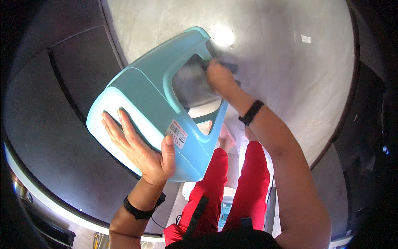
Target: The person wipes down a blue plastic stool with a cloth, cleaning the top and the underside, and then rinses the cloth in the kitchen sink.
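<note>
A light blue plastic step stool is held tilted before my knees, its wide side opening facing right. A paper label with writing and a barcode is stuck on its side. My left hand rests palm down on the pale top, fingers spread and thumb over the edge beside the label. Curled into a fist, my right hand is at the stool's far right edge, over the opening. It is blurred. Dark blurred shapes show on both sides of this fist; whether it grips them or the stool's rim cannot be told.
Grey floor lies beyond the stool, with a small pale patch on it. Dark cabinet fronts stand on the left, and a dark unit on the right. My red-trousered legs are below, close to the stool.
</note>
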Demonstrator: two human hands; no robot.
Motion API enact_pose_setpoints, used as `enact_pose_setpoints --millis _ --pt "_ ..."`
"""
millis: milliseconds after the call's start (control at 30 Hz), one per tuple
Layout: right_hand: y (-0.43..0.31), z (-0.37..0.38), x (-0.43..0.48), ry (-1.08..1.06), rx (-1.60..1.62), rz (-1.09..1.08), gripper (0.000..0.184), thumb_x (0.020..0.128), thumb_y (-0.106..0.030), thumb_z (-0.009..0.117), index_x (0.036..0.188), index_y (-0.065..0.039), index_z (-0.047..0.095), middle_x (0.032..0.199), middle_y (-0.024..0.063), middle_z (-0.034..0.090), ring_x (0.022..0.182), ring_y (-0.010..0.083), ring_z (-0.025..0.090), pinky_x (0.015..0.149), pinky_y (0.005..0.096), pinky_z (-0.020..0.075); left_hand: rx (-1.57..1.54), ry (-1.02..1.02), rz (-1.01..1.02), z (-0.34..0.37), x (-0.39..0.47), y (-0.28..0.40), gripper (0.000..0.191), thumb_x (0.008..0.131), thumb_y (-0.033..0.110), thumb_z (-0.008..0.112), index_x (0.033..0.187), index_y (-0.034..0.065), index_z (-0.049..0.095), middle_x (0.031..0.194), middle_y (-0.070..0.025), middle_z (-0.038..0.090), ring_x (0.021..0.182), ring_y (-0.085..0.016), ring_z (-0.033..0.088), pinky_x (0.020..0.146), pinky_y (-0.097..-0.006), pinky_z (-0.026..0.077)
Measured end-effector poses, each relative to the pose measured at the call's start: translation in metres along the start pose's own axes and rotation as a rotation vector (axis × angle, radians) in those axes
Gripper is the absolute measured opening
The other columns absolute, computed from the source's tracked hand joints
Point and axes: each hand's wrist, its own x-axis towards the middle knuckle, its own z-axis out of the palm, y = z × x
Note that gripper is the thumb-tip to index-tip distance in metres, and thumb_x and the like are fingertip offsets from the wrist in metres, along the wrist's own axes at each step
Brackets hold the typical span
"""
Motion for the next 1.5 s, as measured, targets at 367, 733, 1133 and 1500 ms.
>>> enact_pose_setpoints --millis 367,733,1133,1500 --pt "0.035 0.018 0.002 0.073 0.425 -0.304 0.08 0.112 -0.027 0.067 0.175 0.0 0.026 0.165 0.0351 0.046 0.153 0.0495 0.05 0.128 0.0543 0.0425 -0.001 0.005 -0.017 0.007 -0.013 0.003 0.104 0.106 0.064 0.057 0.177 -0.0041 0.025 0.18 -0.0422 0.015 0.169 -0.059 0.014 0.132 -0.0726 0.009" --pt "0.063 0.042 -0.015 0.026 0.52 -0.388 0.084 0.115 -0.037 0.062 0.176 0.003 0.021 0.171 0.0357 0.038 0.16 0.0477 0.041 0.132 0.0512 0.0347 -0.007 -0.003 -0.002 0.004 -0.019 -0.003 0.105 0.106 0.064 0.056 0.176 -0.0067 0.023 0.18 -0.0423 0.013 0.169 -0.058 0.013 0.132 -0.0731 0.007" --pt "0.133 0.084 0.004 -0.072 0.671 -0.234 0.06 0.117 -0.056 0.054 0.151 -0.008 0.067 0.132 0.0209 0.077 0.12 0.0349 0.072 0.106 0.0496 0.0552 -0.047 -0.023 0.018 0.002 -0.029 -0.003 0.108 0.106 0.068 0.052 0.178 -0.0045 0.017 0.183 -0.0393 0.007 0.171 -0.054 0.007 0.133 -0.071 0.006" --pt "0.09 0.034 0.027 -0.32 1.057 0.176 0.054 0.113 -0.056 0.063 0.139 -0.011 0.077 0.115 0.0143 0.078 0.1 0.026 0.073 0.089 0.0445 0.0583 -0.035 -0.049 0.029 -0.012 -0.035 0.001 0.1 0.11 0.061 0.044 0.179 -0.004 0.011 0.185 -0.0331 0.008 0.173 -0.048 0.006 0.136 -0.0662 0.005"
